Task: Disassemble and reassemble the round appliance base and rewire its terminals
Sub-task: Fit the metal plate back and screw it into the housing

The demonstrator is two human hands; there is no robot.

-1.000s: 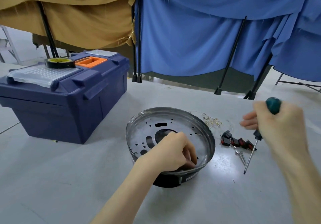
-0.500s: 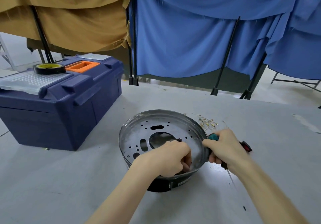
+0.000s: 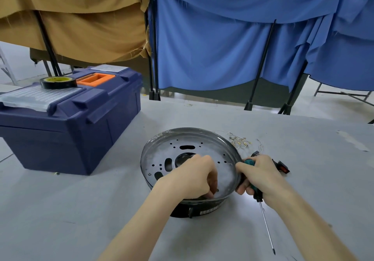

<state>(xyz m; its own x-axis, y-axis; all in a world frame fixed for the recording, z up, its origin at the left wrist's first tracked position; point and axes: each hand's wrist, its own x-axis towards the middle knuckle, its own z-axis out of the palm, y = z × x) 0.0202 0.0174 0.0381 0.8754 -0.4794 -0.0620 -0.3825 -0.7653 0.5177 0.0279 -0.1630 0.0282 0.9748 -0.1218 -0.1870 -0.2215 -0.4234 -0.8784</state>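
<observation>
The round appliance base [image 3: 202, 145] sits on the grey table [image 3: 60, 220], open side up. It is a shallow metal dish with a perforated plate inside, over a black lower body that shows at its near edge.

The left hand [image 3: 192, 177] reaches over the near rim into the base. Its fingers are curled, tips down at the near-right part of the plate. The hand hides the tips, so it cannot be told whether they pinch anything.

The right hand [image 3: 263, 177] is just beside the base on its right, forefinger at the outer rim. It is wrapped around the teal and black handle of a screwdriver [image 3: 265, 224]. The thin shaft points away from the base toward the near table edge. The two hands are close together, with the rim between them.

Right of the base, partly behind the right hand, lies a black and red rocker switch [image 3: 283, 168]. Just beyond the far-right rim lie loose terminals [image 3: 239, 141] on fine wires.

Well left of the base stands a navy toolbox [image 3: 70, 123], lid closed, with a tape roll [image 3: 58, 82] on top. Beyond the base hang a tan cloth [image 3: 81, 28] and a blue cloth [image 3: 222, 48] on black stands.
</observation>
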